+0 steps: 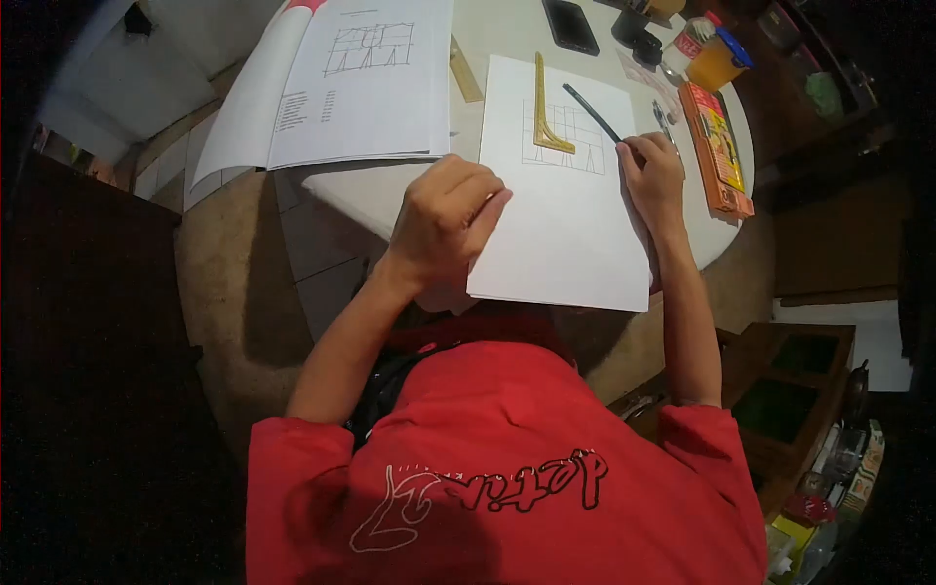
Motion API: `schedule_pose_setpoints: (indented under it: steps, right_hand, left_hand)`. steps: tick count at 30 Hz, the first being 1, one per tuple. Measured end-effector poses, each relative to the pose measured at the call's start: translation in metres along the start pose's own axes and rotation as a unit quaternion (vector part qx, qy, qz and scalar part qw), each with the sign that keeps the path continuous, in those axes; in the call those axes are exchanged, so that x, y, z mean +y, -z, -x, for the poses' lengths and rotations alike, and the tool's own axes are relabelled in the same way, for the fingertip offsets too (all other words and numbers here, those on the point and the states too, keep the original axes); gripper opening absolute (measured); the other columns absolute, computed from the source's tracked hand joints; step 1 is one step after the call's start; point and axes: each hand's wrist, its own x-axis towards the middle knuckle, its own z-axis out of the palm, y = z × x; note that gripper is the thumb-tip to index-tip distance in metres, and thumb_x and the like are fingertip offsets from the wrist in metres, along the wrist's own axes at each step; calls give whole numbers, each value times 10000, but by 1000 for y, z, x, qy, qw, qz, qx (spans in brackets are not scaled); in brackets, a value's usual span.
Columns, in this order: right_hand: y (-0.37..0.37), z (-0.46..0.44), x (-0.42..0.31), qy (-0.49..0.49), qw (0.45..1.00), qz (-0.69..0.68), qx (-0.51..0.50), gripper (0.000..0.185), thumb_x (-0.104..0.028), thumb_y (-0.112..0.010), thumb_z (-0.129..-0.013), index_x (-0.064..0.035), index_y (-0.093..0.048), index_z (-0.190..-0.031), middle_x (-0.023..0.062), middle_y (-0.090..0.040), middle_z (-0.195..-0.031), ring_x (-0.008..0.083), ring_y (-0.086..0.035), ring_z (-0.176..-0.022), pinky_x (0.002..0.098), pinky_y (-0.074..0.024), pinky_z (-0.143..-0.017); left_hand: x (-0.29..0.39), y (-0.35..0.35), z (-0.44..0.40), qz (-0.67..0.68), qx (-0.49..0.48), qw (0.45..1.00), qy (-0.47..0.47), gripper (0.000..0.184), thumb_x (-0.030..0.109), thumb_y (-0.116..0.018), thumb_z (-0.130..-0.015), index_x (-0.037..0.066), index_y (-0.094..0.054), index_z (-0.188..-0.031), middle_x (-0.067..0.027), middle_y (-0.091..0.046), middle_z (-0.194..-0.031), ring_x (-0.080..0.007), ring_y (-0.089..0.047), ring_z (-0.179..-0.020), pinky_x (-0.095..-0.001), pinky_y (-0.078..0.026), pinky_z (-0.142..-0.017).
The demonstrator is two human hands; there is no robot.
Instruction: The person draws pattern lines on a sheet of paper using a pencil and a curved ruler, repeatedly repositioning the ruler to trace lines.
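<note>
My left hand (448,216) is curled closed above the left edge of a white sheet of paper (561,234); whether anything is inside its fingers I cannot make out. At the sheet's right edge, my right hand (653,175) pinches the near end of a dark pencil (593,114), which points away to the upper left. A yellow L-shaped set square (542,117) lies on the paper over a pencil-drawn grid with triangular shapes along its lower part.
Left of the sheet is an open booklet (361,107) with a printed figure, beside a ruler (466,70). Farther back lie a phone (571,26), a compass (664,122), a pencil box (717,151) and a blue-lidded yellow container (720,60). The round table (341,190) curves near my body.
</note>
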Motion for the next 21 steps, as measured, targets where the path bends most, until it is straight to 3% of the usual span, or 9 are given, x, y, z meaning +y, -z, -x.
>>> schedule_pose_setpoints:
  steps: [8, 14, 18, 21]
  right_hand:
    - [-7, -2, 3, 9, 995, -40, 86, 208, -47, -711, -1042, 10, -773, -1232, 129, -702, -1019, 234, -649, -866, 327, -541, -764]
    - [12, 3, -16, -23, 994, -37, 101, 271, 44, -573, -1090, 8, -726, -1312, 107, -667, -1074, 179, -611, -859, 287, -523, -764]
    - [7, 6, -5, 3, 992, -54, 118, 229, 15, -572, -1110, 9, -719, -1286, 89, -652, -1071, 173, -596, -872, 299, -524, -805]
    - [10, 8, -5, -44, 984, -97, 139, 180, -12, -590, -1117, 12, -708, -1251, 79, -648, -1067, 169, -589, -890, 307, -520, -841]
  left_hand:
    - [-8, -1, 2, -14, 21, 1000, 17, 100, -7, -792, -867, 41, -708, -846, -78, -711, -834, -238, -591, -713, -344, -503, -666]
    - [-4, 3, 0, 17, 5, 999, 44, 100, -13, -799, -847, 34, -714, -867, -82, -712, -846, -239, -591, -731, -340, -502, -671]
    - [-3, 6, 1, 44, -3, 998, 52, 116, -47, -796, -813, 9, -742, -899, -91, -731, -867, -231, -579, -726, -337, -494, -658]
    - [1, 7, -1, 31, -17, 998, 49, 128, -30, -802, -828, 26, -707, -893, -79, -712, -892, -238, -602, -773, -340, -510, -696]
